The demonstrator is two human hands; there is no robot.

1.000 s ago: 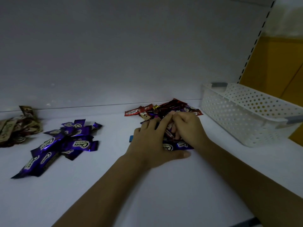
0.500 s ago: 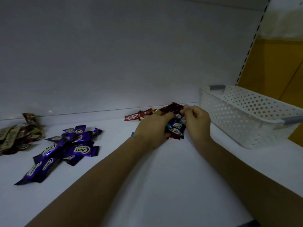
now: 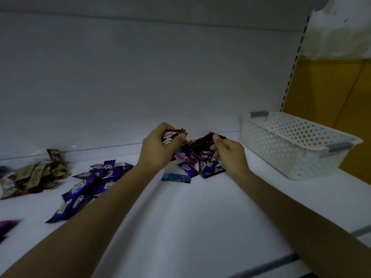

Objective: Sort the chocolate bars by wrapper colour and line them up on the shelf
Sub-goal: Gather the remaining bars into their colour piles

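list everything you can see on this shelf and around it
shelf: one, white, under everything
basket: one, white perforated with grey handles, on the shelf at right
mixed pile: count unclear, red, purple, blue and pink bars, mid-shelf by the back
blue bar: one, blue, at the mixed pile's front edge
purple pile: many, purple, left of the middle
brown pile: several, brown-gold, far left
loose wrapper: one, purple-pink, blurred, left edge
slotted upright: one, white, right, above the basket
yellow wall: one, yellow, beyond the upright
left hand: one, grips red bars above the mixed pile
right hand: one, fingers curled at the pile's right; grip unclear
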